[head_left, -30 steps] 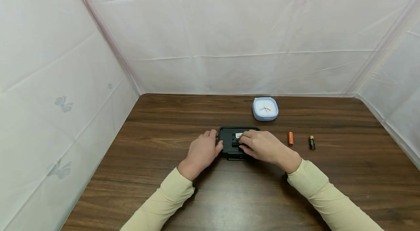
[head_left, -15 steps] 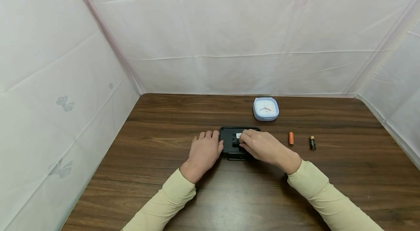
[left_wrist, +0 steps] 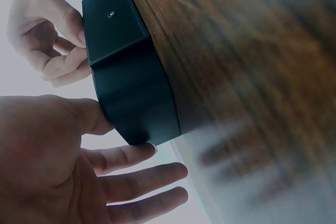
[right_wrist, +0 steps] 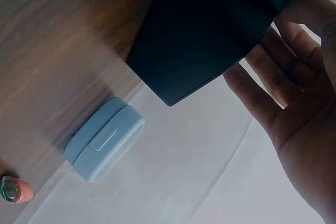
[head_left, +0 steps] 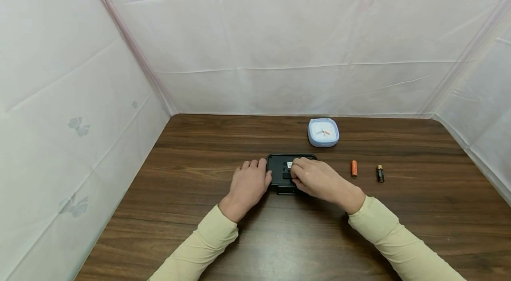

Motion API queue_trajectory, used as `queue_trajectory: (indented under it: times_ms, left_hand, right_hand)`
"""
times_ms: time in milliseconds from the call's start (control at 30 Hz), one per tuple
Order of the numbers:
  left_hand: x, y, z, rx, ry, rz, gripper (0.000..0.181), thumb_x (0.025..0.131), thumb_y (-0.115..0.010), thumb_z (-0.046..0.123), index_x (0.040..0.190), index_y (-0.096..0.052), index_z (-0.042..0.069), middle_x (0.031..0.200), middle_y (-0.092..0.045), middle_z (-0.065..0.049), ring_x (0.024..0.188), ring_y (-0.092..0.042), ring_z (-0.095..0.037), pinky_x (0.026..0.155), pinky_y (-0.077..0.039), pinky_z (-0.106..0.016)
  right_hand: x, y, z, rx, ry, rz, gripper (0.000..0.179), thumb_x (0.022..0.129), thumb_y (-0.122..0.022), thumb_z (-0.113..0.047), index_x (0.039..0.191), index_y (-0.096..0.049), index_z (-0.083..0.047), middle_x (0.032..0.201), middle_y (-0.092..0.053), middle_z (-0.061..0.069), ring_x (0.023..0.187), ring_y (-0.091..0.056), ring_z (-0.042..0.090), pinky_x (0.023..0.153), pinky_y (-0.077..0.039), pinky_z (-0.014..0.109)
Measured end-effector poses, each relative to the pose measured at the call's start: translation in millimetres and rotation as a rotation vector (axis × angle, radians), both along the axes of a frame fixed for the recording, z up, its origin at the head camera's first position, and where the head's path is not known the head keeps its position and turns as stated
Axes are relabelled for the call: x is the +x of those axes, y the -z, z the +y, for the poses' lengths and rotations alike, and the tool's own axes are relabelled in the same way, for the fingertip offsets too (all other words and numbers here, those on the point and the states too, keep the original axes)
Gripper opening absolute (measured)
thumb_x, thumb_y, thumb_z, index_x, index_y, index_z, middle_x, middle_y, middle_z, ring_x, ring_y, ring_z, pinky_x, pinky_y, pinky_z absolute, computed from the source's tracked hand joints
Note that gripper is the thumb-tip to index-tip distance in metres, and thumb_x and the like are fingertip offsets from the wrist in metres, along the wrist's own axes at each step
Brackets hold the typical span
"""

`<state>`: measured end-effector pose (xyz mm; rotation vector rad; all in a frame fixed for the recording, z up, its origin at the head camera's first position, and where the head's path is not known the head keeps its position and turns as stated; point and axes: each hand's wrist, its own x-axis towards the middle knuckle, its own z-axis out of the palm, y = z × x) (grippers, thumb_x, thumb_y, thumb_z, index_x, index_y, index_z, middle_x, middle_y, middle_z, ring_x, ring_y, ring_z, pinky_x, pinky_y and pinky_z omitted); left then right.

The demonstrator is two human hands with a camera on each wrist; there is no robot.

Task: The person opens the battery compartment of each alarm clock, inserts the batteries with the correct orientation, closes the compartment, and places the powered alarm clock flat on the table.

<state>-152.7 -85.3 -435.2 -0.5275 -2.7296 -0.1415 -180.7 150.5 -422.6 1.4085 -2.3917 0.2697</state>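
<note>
A black plastic box-like device [head_left: 278,169] with a small white label [head_left: 289,165] lies on the table. My left hand [head_left: 249,185] steadies its left side. In the left wrist view that hand's thumb touches the device's upper edge and the index fingertip its end; the other fingers are stretched out, off it. My right hand [head_left: 319,179] works on the upper face, fingers bent and thumb tip beside a dark recess [head_left: 286,176]. Seen from the left wrist, the right hand's fingertips bunch at that face; I cannot tell whether they pinch a small part there.
Behind the device stands a pale blue alarm clock [head_left: 323,132]. An orange battery [head_left: 354,169] and a black battery with a gold end [head_left: 380,173] lie to the right on the brown wooden table [head_left: 191,148]. Pale sheeting [head_left: 255,41] walls the table's back and sides.
My left hand's fingers have straightened and turned more forward, the thumb staying at the device. The right hand has shifted only slightly over the upper face. The device and batteries stay put.
</note>
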Motion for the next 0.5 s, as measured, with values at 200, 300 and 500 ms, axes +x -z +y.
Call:
queue_trajectory:
  times_ms: [200, 300, 500]
  left_hand:
    - [0.1, -0.7, 0.5, 0.015, -0.009, -0.042, 0.026, 0.104, -0.068, 0.030, 0.101, -0.065, 0.004, 0.090, -0.069, -0.012, 0.083, -0.066, -0.031, 0.066, -0.056, -0.044]
    - [-0.2, -1.0, 0.4, 0.020, -0.010, -0.052, 0.026, 0.105, -0.068, 0.030, 0.102, -0.064, 0.004, 0.090, -0.069, -0.013, 0.083, -0.066, -0.031, 0.065, -0.056, -0.044]
    - [-0.4, 0.5, -0.5, 0.036, 0.007, -0.019, 0.024, 0.103, -0.070, 0.026, 0.099, -0.064, 0.003, 0.089, -0.069, -0.013, 0.080, -0.066, -0.031, 0.062, -0.055, -0.043]
  right_hand:
    - [-0.2, -3.9, 2, -0.011, -0.003, -0.069, 0.026, 0.087, -0.086, -0.003, 0.087, -0.061, -0.012, 0.088, -0.055, -0.001, 0.077, -0.053, 0.013, 0.065, -0.051, 0.030]
    - [-0.4, -7.5, 4, -0.035, -0.005, -0.105, 0.027, 0.087, -0.086, -0.002, 0.086, -0.061, -0.013, 0.090, -0.057, -0.002, 0.076, -0.053, 0.011, 0.064, -0.051, 0.029]
    - [-3.0, -15.2, 11, -0.088, 0.004, -0.123, 0.026, 0.087, -0.085, 0.000, 0.087, -0.063, -0.013, 0.092, -0.059, -0.002, 0.074, -0.053, 0.009, 0.061, -0.050, 0.027]
